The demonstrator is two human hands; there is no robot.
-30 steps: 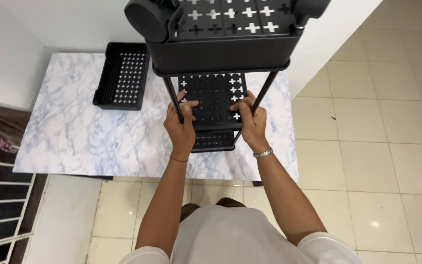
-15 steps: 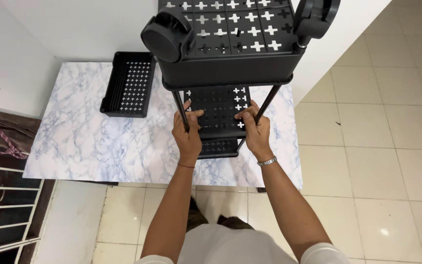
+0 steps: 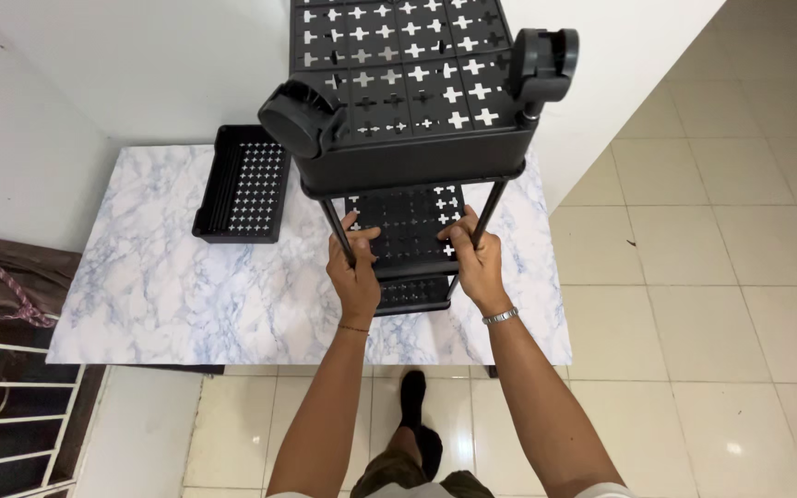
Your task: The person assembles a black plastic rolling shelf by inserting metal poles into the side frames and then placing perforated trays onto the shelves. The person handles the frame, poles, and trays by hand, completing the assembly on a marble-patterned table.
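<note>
A marble-patterned table fills the left and middle of the view, a tiled floor at three o'clock of it. Over the table's right half stands a black shelf cart turned upside down — its wheels point up at the camera, and its trays are pierced with cross-shaped holes. At ten o'clock from the cart, well apart, a loose black tray lies flat on the table (same cross holes). The left hand has its fingers wrapped tight around the cart's left pole; the right hand is curled around the right pole — both near the middle tray.
</note>
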